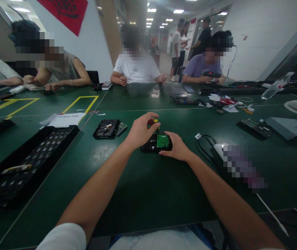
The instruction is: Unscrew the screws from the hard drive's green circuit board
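Although dark brushed characters mark the red banner point(69, 15) at upper left, they are cut off by the frame and could not be read. Print on the white paper point(66, 121) behind the long tray point(71, 132) is likewise too blurred to read, as is the small cord tag point(198, 136) to the right.

The black device point(150, 143) lies flat on the counter point(127, 187), directly between the two hands. The right hand point(178, 147) grips its right end, thumb on the near side and fingers on the far side. The left hand point(143, 127) is above its left part, thumb and fingers pinched on a yellow-topped tool point(155, 121); whether the tool's tip touches the device cannot be determined.

The device is a dark, oblong housing with a rectangular green board point(163, 141) exposed toward its right end. To the left sits a squarish black unit point(106, 129), a loose circuit board point(121, 129) just beside it. The counter is smooth, dark green and faintly reflective; the tray is black and deep-walled.
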A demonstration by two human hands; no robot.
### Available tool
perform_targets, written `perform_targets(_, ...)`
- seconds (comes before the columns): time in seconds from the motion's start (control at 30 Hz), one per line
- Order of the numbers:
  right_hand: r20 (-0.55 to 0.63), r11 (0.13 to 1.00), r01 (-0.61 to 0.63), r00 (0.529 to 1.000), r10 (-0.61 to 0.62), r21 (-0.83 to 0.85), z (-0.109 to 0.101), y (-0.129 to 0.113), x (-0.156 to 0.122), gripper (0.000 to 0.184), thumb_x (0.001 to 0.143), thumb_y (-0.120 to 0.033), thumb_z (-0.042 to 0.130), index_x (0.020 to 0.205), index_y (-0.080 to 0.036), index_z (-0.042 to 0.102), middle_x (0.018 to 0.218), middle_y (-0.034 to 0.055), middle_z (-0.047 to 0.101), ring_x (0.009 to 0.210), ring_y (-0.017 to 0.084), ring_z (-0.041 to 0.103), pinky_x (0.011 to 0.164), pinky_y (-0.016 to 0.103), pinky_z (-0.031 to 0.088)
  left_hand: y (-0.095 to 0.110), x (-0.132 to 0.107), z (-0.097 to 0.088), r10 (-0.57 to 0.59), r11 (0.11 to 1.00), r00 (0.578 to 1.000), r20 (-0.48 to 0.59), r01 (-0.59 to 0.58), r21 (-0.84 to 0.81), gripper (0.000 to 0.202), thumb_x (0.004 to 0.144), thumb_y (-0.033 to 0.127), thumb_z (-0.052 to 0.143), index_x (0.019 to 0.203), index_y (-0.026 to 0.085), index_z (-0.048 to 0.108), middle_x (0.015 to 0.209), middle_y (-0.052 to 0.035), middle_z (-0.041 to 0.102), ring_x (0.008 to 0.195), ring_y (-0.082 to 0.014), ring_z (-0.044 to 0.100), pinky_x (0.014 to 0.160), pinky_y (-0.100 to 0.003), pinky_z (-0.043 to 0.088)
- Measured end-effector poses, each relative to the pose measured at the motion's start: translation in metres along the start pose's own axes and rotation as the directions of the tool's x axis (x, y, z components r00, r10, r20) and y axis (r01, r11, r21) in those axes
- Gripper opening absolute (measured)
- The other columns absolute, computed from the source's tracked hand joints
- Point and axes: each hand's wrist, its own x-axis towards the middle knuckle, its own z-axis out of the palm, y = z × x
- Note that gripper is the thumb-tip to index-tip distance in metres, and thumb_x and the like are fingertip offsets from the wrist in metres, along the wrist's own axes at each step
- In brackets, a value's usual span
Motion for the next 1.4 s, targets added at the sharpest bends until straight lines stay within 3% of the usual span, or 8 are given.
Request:
perform_targets(0.17,0.018,1.0,0.019,1.0,-0.019,0.016,-0.002,0.002,-0.005,0.099,0.072,-0.065,0.085,0.152,-0.026,0.043,0.162,0.0177,0.036,0.154,0.039,0.031,0.124,0.063,0.028,-0.004,0.001,-0.001,-0.001,0.999,0.999,-0.054,0.003,0.041,0.026,0.093,0.026,0.068,0.119,0.025,0.068,0.104,-0.0043,0.076,0.09,-0.0211,0.073,0.082,-0.032,0.056)
perform_targets(0.3,0.018,1.0,0.016,1.0,-0.016,0.015,-0.006,0.004,-0.009,0.079,0.078,-0.063,0.082,0.143,-0.029,0.053,0.159,0.0151,0.04,0.151,0.038,0.035,0.121,0.063,0.034,-0.008,0.002,-0.003,0.075,0.989,0.997,-0.014,-0.072,0.129,0.029,0.098,0.024,0.061,0.126,0.022,0.07,0.118,-0.0076,0.077,0.102,-0.0245,0.073,0.093,-0.037,0.055)
perform_targets(0.43,0.014,0.999,0.044,0.999,-0.044,0.024,-0.005,0.005,-0.01,0.072,0.079,-0.06,0.082,0.139,-0.029,0.057,0.155,0.0147,0.043,0.148,0.037,0.041,0.12,0.063,0.035,-0.008,0.003,-0.008,0.13,0.984,0.992,0.003,-0.129,0.124,0.031,0.101,0.02,0.053,0.126,0.022,0.072,0.127,-0.0084,0.074,0.116,-0.0251,0.069,0.102,-0.039,0.053)
perform_targets(0.67,0.014,1.0,0.026,1.0,-0.026,0.012,-0.004,0.004,-0.009,0.067,0.078,-0.06,0.082,0.134,-0.03,0.061,0.155,0.0137,0.042,0.144,0.038,0.046,0.119,0.065,0.036,-0.001,0.002,-0.011,0.119,0.976,0.993,-0.019,-0.113,0.188,0.02,0.098,0.031,0.066,0.114,0.023,0.075,0.103,-0.0078,0.075,0.093,-0.023,0.069,0.086,-0.035,0.054)
perform_targets(1.0,0.029,1.0,0.017,0.999,-0.017,0.012,-0.006,0.002,-0.009,0.068,0.078,-0.061,0.083,0.134,-0.029,0.061,0.155,0.0141,0.041,0.147,0.038,0.041,0.12,0.063,0.036,0.001,0.002,-0.008,0.121,0.978,0.992,-0.038,-0.112,0.176,0.017,0.094,0.036,0.073,0.104,0.023,0.076,0.105,-0.0081,0.072,0.09,-0.0219,0.067,0.085,-0.035,0.053)
perform_targets(1.4,0.063,1.0,0.001,0.998,-0.001,0.009,-0.008,0.0,-0.011,0.068,0.081,-0.059,0.081,0.138,-0.031,0.058,0.157,0.0131,0.039,0.148,0.038,0.039,0.12,0.063,0.037,-0.001,0.002,-0.006,0.228,0.96,0.971,0.067,-0.236,0.152,0.034,0.103,0.014,0.05,0.129,0.02,0.071,0.125,-0.0093,0.074,0.115,-0.0242,0.07,0.103,-0.04,0.054)
